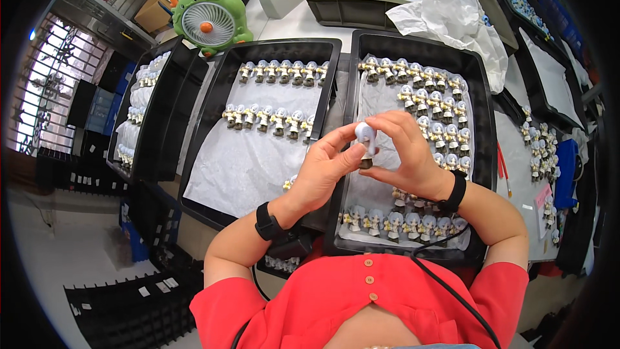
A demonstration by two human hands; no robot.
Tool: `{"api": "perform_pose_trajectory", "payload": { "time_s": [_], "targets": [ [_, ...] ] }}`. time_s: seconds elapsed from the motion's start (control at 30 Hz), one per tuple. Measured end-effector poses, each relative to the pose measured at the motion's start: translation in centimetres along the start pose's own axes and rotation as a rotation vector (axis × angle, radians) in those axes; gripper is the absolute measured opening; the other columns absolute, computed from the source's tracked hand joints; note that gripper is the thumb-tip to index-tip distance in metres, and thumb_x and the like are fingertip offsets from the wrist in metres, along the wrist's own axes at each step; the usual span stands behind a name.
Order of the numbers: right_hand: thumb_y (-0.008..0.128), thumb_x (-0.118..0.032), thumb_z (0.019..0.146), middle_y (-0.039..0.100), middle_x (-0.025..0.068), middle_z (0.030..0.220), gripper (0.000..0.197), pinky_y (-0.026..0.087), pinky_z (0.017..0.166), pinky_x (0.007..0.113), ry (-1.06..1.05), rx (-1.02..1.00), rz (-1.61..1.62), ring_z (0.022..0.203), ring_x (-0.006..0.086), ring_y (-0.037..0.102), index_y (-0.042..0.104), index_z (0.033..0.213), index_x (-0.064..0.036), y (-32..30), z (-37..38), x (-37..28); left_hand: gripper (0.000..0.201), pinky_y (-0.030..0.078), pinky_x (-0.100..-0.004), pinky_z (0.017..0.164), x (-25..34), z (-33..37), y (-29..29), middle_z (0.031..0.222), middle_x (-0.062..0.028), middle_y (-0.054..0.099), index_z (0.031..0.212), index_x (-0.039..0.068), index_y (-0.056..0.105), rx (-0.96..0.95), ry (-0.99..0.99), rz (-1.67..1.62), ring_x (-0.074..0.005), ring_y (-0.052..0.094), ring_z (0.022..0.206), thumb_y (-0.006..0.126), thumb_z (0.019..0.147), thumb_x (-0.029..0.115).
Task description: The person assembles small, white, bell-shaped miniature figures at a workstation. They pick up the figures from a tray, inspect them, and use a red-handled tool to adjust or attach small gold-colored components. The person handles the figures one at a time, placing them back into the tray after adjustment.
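Note:
Between both hands, over the right-hand black tray (423,42), I hold a small figurine (366,139) with pale blue hair and a dark base. My left hand (326,165) pinches it between thumb and fingers from the left side. The fingers of my right hand (410,155) curl over its top, with the thumb near its base. Rows of similar figurines (445,132) stand on white paper in that tray, partly hidden by my right hand and wrist. The left black tray (336,58) holds two rows of such figurines (278,119) on white paper.
A green animal-shaped fan (210,22) stands behind the left tray. At the back, a grey-green crate (316,0) has crumpled white paper (452,26) over its edge. More figurines (539,148) and red sticks (502,161) lie at right. A tilted black tray (158,113) sits far left.

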State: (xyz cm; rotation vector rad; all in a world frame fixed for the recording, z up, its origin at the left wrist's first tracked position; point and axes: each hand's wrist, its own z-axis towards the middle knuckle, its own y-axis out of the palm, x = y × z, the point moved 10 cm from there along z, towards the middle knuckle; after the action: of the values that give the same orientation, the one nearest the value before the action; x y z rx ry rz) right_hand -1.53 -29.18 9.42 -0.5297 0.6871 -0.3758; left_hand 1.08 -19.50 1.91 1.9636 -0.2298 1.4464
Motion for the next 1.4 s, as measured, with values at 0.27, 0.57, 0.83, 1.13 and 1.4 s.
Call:
{"api": "perform_pose_trajectory", "payload": {
  "time_s": [0.27,0.57,0.83,1.13,1.4],
  "targets": [
    [0.085,-0.016,0.056,0.052,0.0099,0.120,0.097,0.040,0.088,0.037,0.106,-0.004,0.182,0.103,0.0255,0.052,0.033,0.137,-0.0063,0.4,-0.6,0.6,0.048,0.047,-0.0330,0.088,-0.1,0.0,1.8,0.128,-0.0081,0.048,0.137,0.004,0.034,-0.165,-0.069,-0.252,-0.0211,0.053,0.113,0.047,0.096,0.026],
    [0.084,-0.021,0.058,0.050,0.0114,0.120,0.096,0.039,0.092,0.038,0.157,-0.036,0.191,0.103,0.0280,0.050,0.033,0.137,-0.0049,0.8,-0.8,1.7,0.050,0.046,-0.0329,0.090,0.3,0.5,2.3,0.130,-0.0075,0.045,0.139,0.004,0.030,-0.222,-0.030,-0.268,-0.0195,0.051,0.113,0.045,0.096,0.024],
    [0.082,-0.015,0.058,0.054,0.0082,0.112,0.072,0.040,0.091,0.037,0.166,-0.066,0.281,0.099,0.0253,0.051,0.050,0.122,-0.0074,1.0,-0.2,2.1,0.050,0.047,-0.0341,0.090,0.5,0.0,1.8,0.128,-0.0081,0.047,0.138,0.004,0.030,-0.185,-0.043,-0.260,-0.0218,0.051,0.115,0.048,0.095,0.022],
    [0.078,-0.014,0.065,0.053,0.0127,0.120,0.065,0.037,0.097,0.036,0.170,-0.092,0.162,0.112,0.0277,0.049,0.051,0.122,-0.0041,0.1,0.1,2.0,0.040,0.050,-0.0252,0.074,5.0,-3.4,-7.6,0.104,-0.0053,0.055,0.125,0.005,0.047,0.131,-0.105,0.525,-0.0144,0.062,0.089,0.059,0.089,0.016],
    [0.075,-0.011,0.067,0.055,0.0136,0.118,0.056,0.038,0.096,0.036,0.202,-0.097,0.150,0.112,0.0282,0.051,0.053,0.119,-0.0038,0.6,0.1,2.5,0.036,0.048,-0.0262,0.058,1.0,-7.4,-16.3,0.082,-0.0102,0.062,0.111,-0.002,0.055,0.183,-0.557,1.094,-0.0121,0.059,0.063,0.065,0.082,0.018]
  ]
}}
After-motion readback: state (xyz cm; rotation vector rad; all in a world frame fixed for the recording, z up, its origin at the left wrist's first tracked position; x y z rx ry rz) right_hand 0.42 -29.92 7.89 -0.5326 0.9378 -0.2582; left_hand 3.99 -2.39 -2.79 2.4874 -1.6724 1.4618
